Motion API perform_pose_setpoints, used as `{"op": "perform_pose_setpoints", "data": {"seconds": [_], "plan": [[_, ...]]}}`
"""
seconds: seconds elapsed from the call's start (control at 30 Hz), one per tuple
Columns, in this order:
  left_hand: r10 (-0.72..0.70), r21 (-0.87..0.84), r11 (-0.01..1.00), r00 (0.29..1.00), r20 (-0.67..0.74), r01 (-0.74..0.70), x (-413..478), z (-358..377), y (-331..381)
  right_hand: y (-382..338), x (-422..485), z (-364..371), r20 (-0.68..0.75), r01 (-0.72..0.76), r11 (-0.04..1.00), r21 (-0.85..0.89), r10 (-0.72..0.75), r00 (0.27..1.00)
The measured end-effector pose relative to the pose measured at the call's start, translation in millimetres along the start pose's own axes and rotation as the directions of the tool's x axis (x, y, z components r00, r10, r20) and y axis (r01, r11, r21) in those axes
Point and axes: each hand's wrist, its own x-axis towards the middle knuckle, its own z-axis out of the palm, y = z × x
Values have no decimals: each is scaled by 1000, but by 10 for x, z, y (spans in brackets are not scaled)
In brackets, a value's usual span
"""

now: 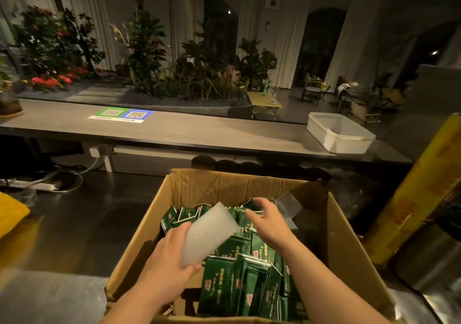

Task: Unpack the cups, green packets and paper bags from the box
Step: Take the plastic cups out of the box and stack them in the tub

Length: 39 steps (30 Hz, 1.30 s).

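Observation:
An open cardboard box [189,189] stands in front of me, packed with several green packets [224,281]. My left hand [169,256] grips a stack of translucent plastic cups [210,231], tilted, just above the packets. My right hand [267,220] hovers over the packets at the far side of the box, its fingers spread and curved and holding nothing. A grey bag [287,205] lies at the box's back right corner. I see no paper bags for certain.
A long grey counter [199,131] runs behind the box, with a white plastic tub [341,134] at its right end and a QR-code sheet [122,115] at the left. A yellow roll [414,189] leans at the right. Cables and a power strip [37,185] lie at the left.

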Motion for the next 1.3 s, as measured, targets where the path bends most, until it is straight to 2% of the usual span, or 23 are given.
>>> {"op": "perform_pose_setpoints", "data": {"seconds": [0.07,0.13,0.33,0.53,0.67,0.83,0.93,1.0,1.03,1.1,1.2,1.23,1.3], "plan": [[-4,1,1000,1000,-15,4,6,5,12,125,88,-184,-266,-83,980,-183,32,964],[2,7,1000,1000,-31,-1,12,12,13,243,170,-380,-356,-153,961,-231,63,932],[1,-2,1000,999,-37,-1,14,25,21,599,348,-550,-204,-199,898,-392,126,971],[1,-9,1000,1000,-31,-2,33,23,25,803,407,-587,-307,-268,888,-373,155,939],[-2,-4,1000,1000,-29,2,29,34,30,842,422,-564,-378,-263,922,-284,144,914],[-3,-12,1000,1000,-20,3,39,30,22,775,350,-545,-501,-196,951,-239,52,864],[-5,-22,1000,1000,-20,5,31,31,17,620,300,-569,-602,-66,981,-183,-59,796],[-8,-28,1000,1000,-16,7,20,31,20,533,279,-541,-577,25,970,-241,-164,800],[-8,-28,1000,1000,-17,8,20,35,22,489,267,-509,-537,64,977,-204,-166,827],[-9,-30,1000,1000,-21,8,10,31,33,338,224,-405,-432,89,996,6,-77,899],[-11,-37,999,1000,-21,10,-1,24,35,42,123,-251,-240,-13,930,367,108,965],[-13,-40,999,1000,-22,12,-4,24,29,-29,78,-200,-166,-50,902,429,133,977],[-18,-46,999,999,-32,16,-4,21,29,-87,15,-91,-79,-83,918,388,122,989]]}}
